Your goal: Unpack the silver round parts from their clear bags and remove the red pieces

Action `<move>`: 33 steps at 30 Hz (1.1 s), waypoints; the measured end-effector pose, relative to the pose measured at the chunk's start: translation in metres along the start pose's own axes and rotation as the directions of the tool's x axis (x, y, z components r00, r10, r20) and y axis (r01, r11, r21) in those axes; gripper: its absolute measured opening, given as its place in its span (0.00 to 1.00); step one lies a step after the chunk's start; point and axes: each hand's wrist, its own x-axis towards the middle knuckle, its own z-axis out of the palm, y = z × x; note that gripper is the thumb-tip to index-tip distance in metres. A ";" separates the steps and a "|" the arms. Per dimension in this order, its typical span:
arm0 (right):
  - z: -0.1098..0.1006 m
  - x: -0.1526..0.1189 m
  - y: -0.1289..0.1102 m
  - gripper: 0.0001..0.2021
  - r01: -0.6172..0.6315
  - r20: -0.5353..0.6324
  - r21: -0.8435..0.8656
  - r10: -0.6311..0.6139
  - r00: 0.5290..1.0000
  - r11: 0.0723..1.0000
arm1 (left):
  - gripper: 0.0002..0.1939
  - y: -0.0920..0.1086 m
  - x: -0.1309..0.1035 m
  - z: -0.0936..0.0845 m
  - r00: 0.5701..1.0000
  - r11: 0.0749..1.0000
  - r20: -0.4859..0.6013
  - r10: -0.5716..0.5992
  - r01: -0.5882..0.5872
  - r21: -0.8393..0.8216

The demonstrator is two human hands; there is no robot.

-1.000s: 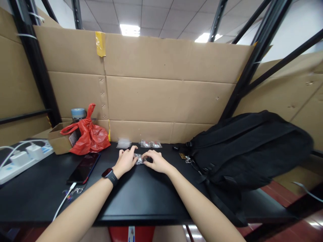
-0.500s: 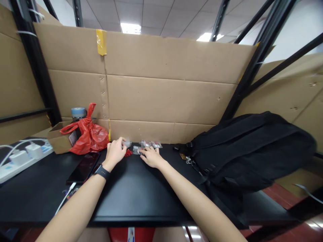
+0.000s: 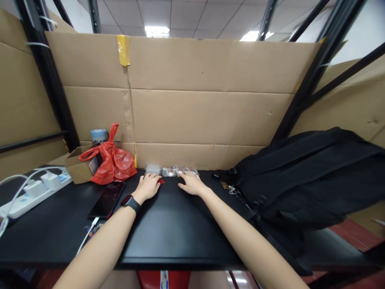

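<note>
Left of the frame's centre, the left hand (image 3: 148,187) covers part of a small red item (image 3: 161,181); its grip is unclear. The right hand (image 3: 192,184), fingers spread, reaches small clear plastic packets (image 3: 171,172) at lower centre.

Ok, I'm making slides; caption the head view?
Left hand and right hand beside small clear plastic packets on a black tabletop.

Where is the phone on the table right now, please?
In the head view, the phone lies on the black table at the left, just in front of the red plastic bag and beside the white power strip.
</note>
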 end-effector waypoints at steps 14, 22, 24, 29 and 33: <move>-0.006 -0.049 0.045 0.18 0.073 -0.084 0.269 -0.052 0.995 0.961 | 0.11 0.008 0.001 -0.004 0.999 0.998 -0.040 -0.035 0.033 -0.045; 0.000 -0.047 0.053 0.20 0.041 -0.120 0.419 0.011 0.993 0.907 | 0.06 0.013 -0.001 -0.013 0.988 0.990 -0.130 -0.086 0.070 -0.121; -0.001 -0.046 0.055 0.20 0.039 -0.160 0.439 0.035 0.986 0.898 | 0.07 0.018 -0.001 -0.016 0.983 0.982 -0.156 -0.096 0.068 -0.176; -0.006 -0.048 0.043 0.20 0.148 -0.310 0.511 0.021 0.950 0.846 | 0.09 0.037 -0.004 -0.022 0.992 0.959 -0.128 -0.020 -0.017 -0.281; -0.010 -0.051 0.019 0.21 0.214 -0.354 0.567 0.000 0.935 0.795 | 0.11 0.052 -0.005 -0.023 0.989 0.950 -0.141 0.040 -0.081 -0.301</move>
